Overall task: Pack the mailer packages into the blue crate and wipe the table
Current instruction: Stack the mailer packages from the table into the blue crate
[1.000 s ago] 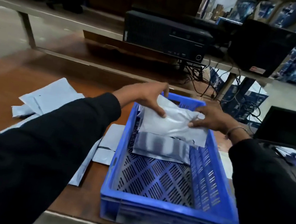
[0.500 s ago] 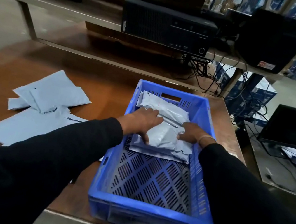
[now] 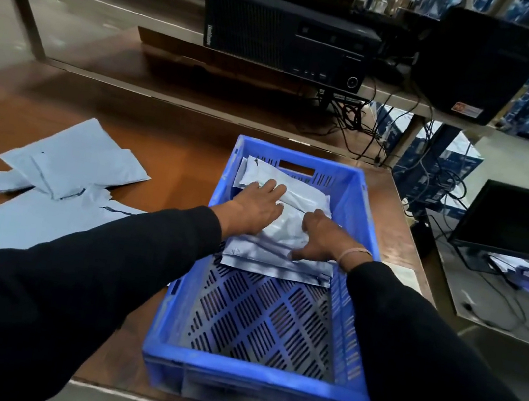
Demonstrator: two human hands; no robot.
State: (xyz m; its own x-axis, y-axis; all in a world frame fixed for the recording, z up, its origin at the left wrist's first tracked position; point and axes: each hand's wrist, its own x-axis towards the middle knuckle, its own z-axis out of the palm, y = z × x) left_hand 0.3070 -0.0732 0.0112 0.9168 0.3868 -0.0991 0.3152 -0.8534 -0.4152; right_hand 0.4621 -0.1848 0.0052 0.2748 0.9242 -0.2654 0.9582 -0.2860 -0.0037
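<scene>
Near edge: I see the blue crate (image 3: 257, 381) at the near right of the table (image 3: 174, 151); its near half shows only bare slotted floor.
Hands: my left hand (image 3: 255, 207) lies flat with fingers straight on the mailers in the crate (image 3: 281, 258). My right hand (image 3: 319, 238) rests beside it with fingers spread and thumb down, pressing rather than gripping. Neither hand holds anything.
Packed stack: the mailers fill the far half of the crate, overlapping, the top one puffy under my palms.
Loose mailers: a scatter of mailers on the table (image 3: 61, 182) lies left of the crate, well apart from my hands, some overlapping.
Step in hand: I judge I am flattening the stack so more will fit; packing is partly done, wiping not begun.
Next move: I would lift both hands out and reach left for a loose mailer. They are thin and slippery, so I would pinch an edge, or slide one off the pile first.
Change: a second ago both hands held the top mailer above the crate. Now it lies on the stack, and my left hand has slid further toward the far wall than half a second ago.
Far: a black computer case (image 3: 289, 36) sits on the shelf beyond the table.
</scene>
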